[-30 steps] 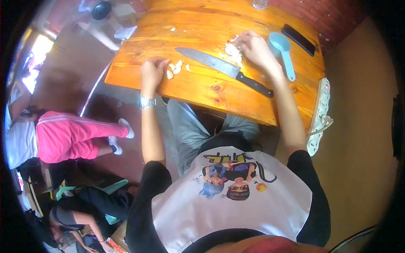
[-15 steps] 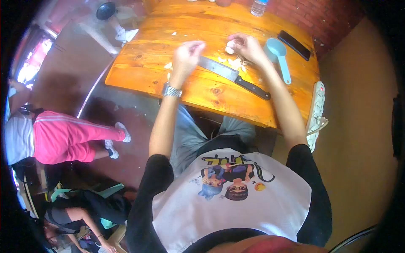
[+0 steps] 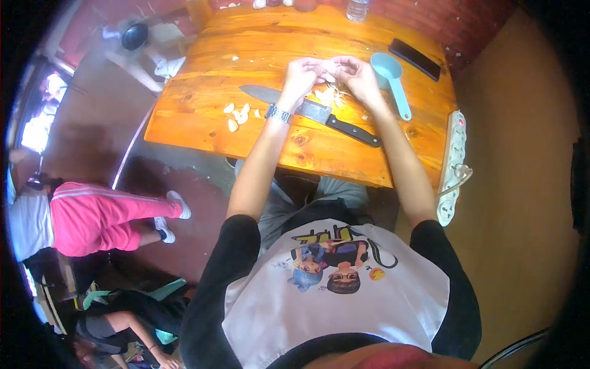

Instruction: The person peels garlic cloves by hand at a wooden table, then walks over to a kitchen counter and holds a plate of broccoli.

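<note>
Both forearms reach from the near edge over the table (image 3: 203, 123), angled inward so that the hands meet right of the middle. The left hand (image 3: 301, 75), with a watch (image 3: 279, 113) at its wrist, points far and right; its wrist crosses over the knife (image 3: 316, 111), hiding part of the blade. The right hand (image 3: 358, 75) bends in from the right, near the scoop (image 3: 387, 66), fingers curled toward the left hand.

Between the fingertips is a small pale piece of garlic (image 3: 330, 78), mostly covered by the fingers; how much skin is on it cannot be told. Loose whitish peelings (image 3: 329, 96) lie just on the near side of the hands. Farther left, beyond the knife's tip side, smooth cream cloves (image 3: 244, 115) sit in a small loose group, well apart from the peelings.

The grip is a pinch: thumb and fingers of each hand are drawn close together, the two sets of fingertips meeting at the garlic. Both hands seem closed on it, the right more plainly; the left's exact contact is hidden.
</note>
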{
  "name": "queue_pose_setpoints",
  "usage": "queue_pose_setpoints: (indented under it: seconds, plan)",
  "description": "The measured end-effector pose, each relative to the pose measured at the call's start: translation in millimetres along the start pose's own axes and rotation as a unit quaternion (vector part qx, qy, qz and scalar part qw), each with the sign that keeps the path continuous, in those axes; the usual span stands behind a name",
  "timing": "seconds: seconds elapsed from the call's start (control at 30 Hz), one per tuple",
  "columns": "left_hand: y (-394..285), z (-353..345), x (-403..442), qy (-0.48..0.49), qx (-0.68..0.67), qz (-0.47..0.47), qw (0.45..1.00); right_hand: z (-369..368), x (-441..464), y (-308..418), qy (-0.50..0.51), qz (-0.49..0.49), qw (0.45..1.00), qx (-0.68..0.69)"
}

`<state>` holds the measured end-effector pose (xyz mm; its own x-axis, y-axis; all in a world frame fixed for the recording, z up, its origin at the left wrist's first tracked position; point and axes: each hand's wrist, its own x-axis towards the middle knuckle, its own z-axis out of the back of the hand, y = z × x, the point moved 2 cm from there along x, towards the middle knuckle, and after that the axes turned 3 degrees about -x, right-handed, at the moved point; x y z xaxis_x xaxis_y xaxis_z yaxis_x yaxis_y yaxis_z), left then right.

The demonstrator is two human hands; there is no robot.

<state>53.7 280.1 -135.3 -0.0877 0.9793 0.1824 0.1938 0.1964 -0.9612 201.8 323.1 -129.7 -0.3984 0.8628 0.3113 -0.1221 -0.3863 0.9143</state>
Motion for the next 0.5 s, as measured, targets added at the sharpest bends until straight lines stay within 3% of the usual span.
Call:
queue_pose_setpoints:
  seconds: [0.07,0.17,0.27,0.5]
  plan:
    - [3.3,0.1,1.9,-0.038,0.018,-0.014,0.999,1.7,-2.7,3.9,-0.008,0.005,1.0,-0.012]
    - [2.7,-3.9,0.9,-0.009,0.056,-0.086,0.995,2.2,-6.4,18.8,-0.029,0.044,0.993,-0.109]
    - [8.4,-0.5,1.9,0.001,0.04,-0.096,0.995,0.7,-0.6,1.9,-0.028,0.079,0.996,0.009]
    - [7.7,-2.4,-4.5,-0.047,0.196,-0.166,0.965,5.6,-6.8,6.2,0.006,0.013,1.0,0.018]
